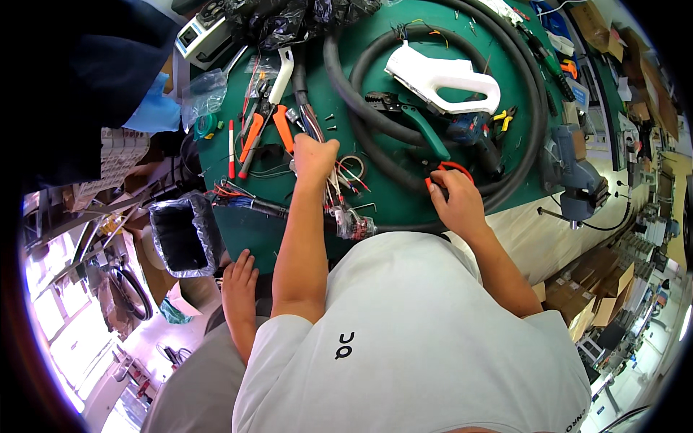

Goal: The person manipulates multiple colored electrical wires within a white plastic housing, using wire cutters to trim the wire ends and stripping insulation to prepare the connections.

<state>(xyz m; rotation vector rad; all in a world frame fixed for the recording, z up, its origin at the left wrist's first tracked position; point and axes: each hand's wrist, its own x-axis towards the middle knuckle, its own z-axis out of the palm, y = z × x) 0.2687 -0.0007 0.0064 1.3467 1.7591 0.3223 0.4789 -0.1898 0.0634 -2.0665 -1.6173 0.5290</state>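
Observation:
My left hand [314, 156] is closed around a bundle of thin coloured wires [310, 124] that comes out of a thick black cable sheath. Below that hand the loose wire ends [333, 193] fan out, beside a clear-wrapped connector [354, 225] at the table's near edge. Near the coiled black cable [393, 162], my right hand [460, 202] has its fingers closed on a red-handled hand tool [456, 169]; its jaws are hard to make out. A green-handled crimping tool [426, 131] lies just beyond it. Orange-handled cutters [283, 128] rest left of the wires.
Another person's hand [239, 283] rests at the table's near left edge, beside a lined bin [184, 238]. On the green table [253, 234] lie a white handheld charging-gun shell [440, 78], a blue power drill [473, 133] and a red marker [231, 148]. A grey vise [574, 177] stands at right.

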